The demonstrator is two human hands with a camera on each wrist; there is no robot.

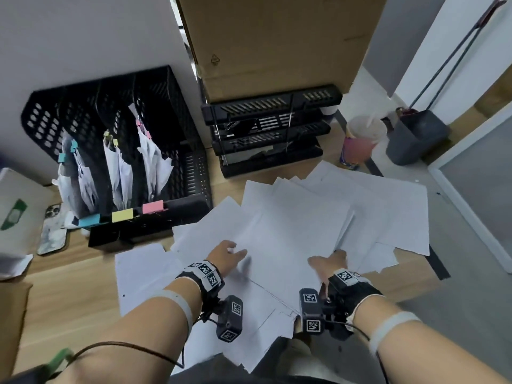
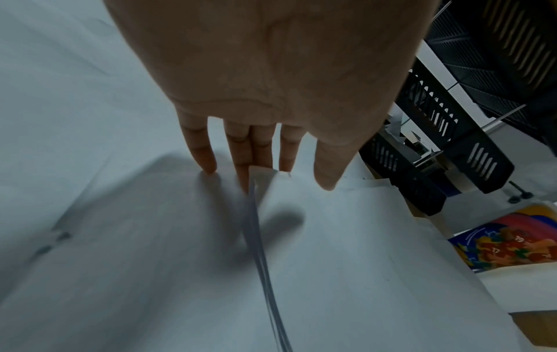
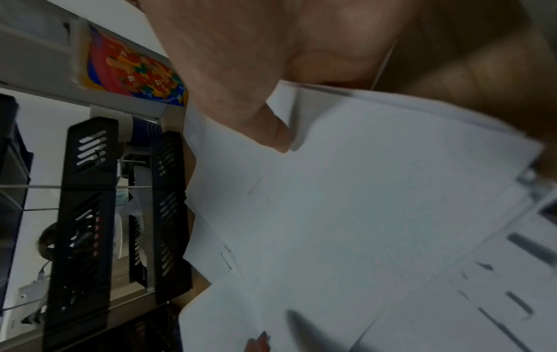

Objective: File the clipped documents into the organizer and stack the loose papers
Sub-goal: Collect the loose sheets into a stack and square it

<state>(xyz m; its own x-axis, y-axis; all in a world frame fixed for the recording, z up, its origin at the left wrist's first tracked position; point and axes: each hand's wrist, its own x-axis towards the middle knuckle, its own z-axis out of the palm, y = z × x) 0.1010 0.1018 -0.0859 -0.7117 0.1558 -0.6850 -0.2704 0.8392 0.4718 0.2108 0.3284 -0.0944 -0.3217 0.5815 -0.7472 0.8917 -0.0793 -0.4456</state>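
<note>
Loose white papers (image 1: 304, 212) lie fanned over the wooden desk in front of me. My left hand (image 1: 232, 252) rests on them with straight fingers (image 2: 208, 157), which touch the left edge of a lifted bundle of sheets (image 2: 346, 238). My right hand (image 1: 328, 261) pinches the near right side of that bundle, with the thumb (image 3: 275, 135) on top and the fingers underneath. The black mesh organizer (image 1: 163, 106) stands at the back left. It holds three clipped documents (image 1: 83, 176) (image 1: 119, 167) (image 1: 153, 162), behind blue, yellow and pink labels.
Stacked black letter trays (image 1: 271, 128) sit under a cardboard box (image 1: 277, 37) behind the papers. A colourful cup (image 1: 357, 145) stands at the desk's right rear, with a grey bin (image 1: 415, 137) on the floor beyond. A phone (image 1: 52, 231) and a white box (image 1: 16, 212) lie at the left.
</note>
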